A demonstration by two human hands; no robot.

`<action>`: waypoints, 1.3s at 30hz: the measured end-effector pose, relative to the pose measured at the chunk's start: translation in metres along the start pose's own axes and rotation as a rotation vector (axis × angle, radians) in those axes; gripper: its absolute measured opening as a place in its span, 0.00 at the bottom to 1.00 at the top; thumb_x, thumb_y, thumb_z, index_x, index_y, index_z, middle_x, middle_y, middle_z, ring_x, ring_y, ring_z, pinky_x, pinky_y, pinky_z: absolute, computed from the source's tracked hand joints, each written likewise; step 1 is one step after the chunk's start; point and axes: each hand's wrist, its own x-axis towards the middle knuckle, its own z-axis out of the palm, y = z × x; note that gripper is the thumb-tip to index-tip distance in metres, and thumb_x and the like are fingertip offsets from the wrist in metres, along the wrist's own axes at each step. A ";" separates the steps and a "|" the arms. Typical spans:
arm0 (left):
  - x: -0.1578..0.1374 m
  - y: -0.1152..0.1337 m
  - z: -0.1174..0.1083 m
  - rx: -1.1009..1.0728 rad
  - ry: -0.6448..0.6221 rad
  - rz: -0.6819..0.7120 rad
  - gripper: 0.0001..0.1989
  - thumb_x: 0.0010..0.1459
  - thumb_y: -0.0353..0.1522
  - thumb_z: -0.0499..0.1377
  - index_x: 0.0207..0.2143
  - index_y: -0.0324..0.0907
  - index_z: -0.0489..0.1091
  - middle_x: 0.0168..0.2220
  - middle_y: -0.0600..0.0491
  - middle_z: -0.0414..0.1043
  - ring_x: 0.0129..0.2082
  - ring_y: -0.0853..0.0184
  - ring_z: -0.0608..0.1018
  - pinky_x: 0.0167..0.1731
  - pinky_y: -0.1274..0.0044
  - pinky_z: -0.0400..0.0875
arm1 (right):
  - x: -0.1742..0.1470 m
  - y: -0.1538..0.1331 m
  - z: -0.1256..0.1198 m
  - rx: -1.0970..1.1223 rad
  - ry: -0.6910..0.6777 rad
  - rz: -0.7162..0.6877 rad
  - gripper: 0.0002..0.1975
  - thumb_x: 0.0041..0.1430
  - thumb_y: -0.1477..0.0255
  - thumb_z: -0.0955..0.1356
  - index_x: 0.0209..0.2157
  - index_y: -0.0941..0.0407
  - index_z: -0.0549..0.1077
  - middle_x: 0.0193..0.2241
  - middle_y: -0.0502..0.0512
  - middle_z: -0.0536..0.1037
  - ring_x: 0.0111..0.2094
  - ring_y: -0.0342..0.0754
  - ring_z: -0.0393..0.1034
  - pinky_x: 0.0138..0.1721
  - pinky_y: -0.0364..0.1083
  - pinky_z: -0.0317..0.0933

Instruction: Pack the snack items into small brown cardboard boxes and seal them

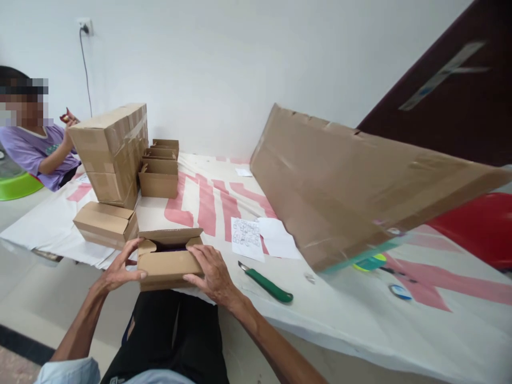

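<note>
A small cardboard box (170, 271) rests at the table's front edge, between my two hands. One flap lies over the near part of its top, while the far flap stands up and a dark gap shows inside. My left hand (122, 266) grips the left end, thumb along the near side. At the other end my right hand (212, 269) holds the right corner, fingers on top and thumb on the near face. What lies in the box is too dark to make out. To the right of my right hand is a green utility knife (268, 284), its blade pointing away.
A closed small box (104, 221) sits left, before stacked large cartons (116, 154). Several open boxes (159, 178) line up behind. Printed paper (247, 238) lies mid-table. A big cardboard sheet (352, 181) leans at right near a tape roll (400, 292). Another person (40, 144) sits far left.
</note>
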 end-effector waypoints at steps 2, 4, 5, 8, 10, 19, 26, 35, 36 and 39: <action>-0.001 0.000 0.000 0.001 -0.010 0.002 0.48 0.53 0.49 0.70 0.72 0.53 0.56 0.74 0.43 0.53 0.73 0.43 0.60 0.60 0.58 0.72 | -0.002 0.000 0.000 0.006 -0.004 0.008 0.31 0.64 0.63 0.73 0.65 0.55 0.67 0.55 0.66 0.77 0.55 0.64 0.71 0.56 0.63 0.67; -0.001 0.001 0.000 0.005 -0.016 0.005 0.48 0.53 0.48 0.70 0.72 0.52 0.55 0.74 0.43 0.54 0.73 0.44 0.61 0.60 0.58 0.72 | -0.003 0.000 0.000 0.009 -0.008 0.009 0.30 0.65 0.63 0.73 0.65 0.54 0.67 0.55 0.66 0.77 0.55 0.65 0.71 0.56 0.64 0.67; -0.002 0.003 0.000 0.010 -0.017 0.006 0.48 0.53 0.48 0.71 0.72 0.52 0.55 0.73 0.43 0.54 0.73 0.44 0.61 0.60 0.58 0.72 | -0.003 -0.001 0.000 0.010 -0.010 0.008 0.30 0.65 0.63 0.73 0.65 0.55 0.67 0.55 0.66 0.77 0.55 0.65 0.71 0.56 0.63 0.67; -0.002 0.006 -0.002 0.044 -0.025 0.010 0.48 0.53 0.47 0.72 0.72 0.54 0.56 0.73 0.43 0.54 0.72 0.43 0.61 0.59 0.59 0.72 | -0.004 -0.001 -0.001 0.010 -0.010 0.000 0.31 0.65 0.64 0.73 0.65 0.55 0.66 0.56 0.66 0.76 0.56 0.65 0.70 0.56 0.64 0.66; -0.002 0.008 -0.003 0.066 -0.038 0.012 0.48 0.52 0.47 0.72 0.72 0.55 0.57 0.73 0.44 0.54 0.72 0.43 0.61 0.59 0.59 0.72 | -0.005 -0.001 -0.001 0.011 -0.008 0.004 0.31 0.65 0.64 0.73 0.66 0.55 0.65 0.56 0.66 0.76 0.57 0.65 0.70 0.56 0.64 0.66; -0.002 0.013 -0.005 0.086 -0.040 0.027 0.48 0.53 0.52 0.71 0.72 0.55 0.57 0.73 0.44 0.56 0.72 0.41 0.63 0.59 0.57 0.72 | -0.005 -0.002 -0.001 0.019 0.006 0.003 0.31 0.64 0.66 0.73 0.66 0.55 0.65 0.56 0.66 0.76 0.56 0.65 0.70 0.56 0.65 0.67; 0.010 0.026 0.000 0.058 0.101 -0.016 0.32 0.66 0.56 0.55 0.64 0.49 0.68 0.66 0.46 0.71 0.67 0.47 0.72 0.67 0.57 0.67 | 0.000 -0.009 -0.007 0.009 0.069 -0.014 0.31 0.65 0.68 0.72 0.66 0.53 0.63 0.55 0.66 0.75 0.56 0.66 0.70 0.57 0.66 0.68; 0.014 0.039 0.005 0.123 0.109 -0.063 0.33 0.61 0.55 0.62 0.62 0.48 0.67 0.62 0.44 0.74 0.66 0.45 0.73 0.59 0.56 0.74 | -0.013 -0.028 -0.009 -0.109 0.296 -0.048 0.20 0.67 0.75 0.71 0.59 0.52 0.69 0.43 0.61 0.80 0.46 0.59 0.75 0.49 0.60 0.71; 0.014 0.040 0.007 0.145 0.107 -0.080 0.35 0.58 0.54 0.66 0.62 0.48 0.67 0.62 0.43 0.74 0.66 0.44 0.73 0.57 0.56 0.76 | -0.017 -0.030 -0.009 -0.104 0.314 -0.053 0.20 0.67 0.76 0.71 0.58 0.52 0.70 0.42 0.60 0.80 0.45 0.58 0.75 0.47 0.59 0.71; 0.014 0.044 0.012 0.219 0.126 -0.076 0.41 0.51 0.50 0.73 0.63 0.47 0.65 0.62 0.41 0.73 0.65 0.42 0.73 0.58 0.54 0.74 | -0.025 -0.035 -0.015 -0.081 0.312 -0.068 0.21 0.66 0.80 0.70 0.58 0.50 0.71 0.40 0.58 0.82 0.42 0.55 0.77 0.44 0.55 0.71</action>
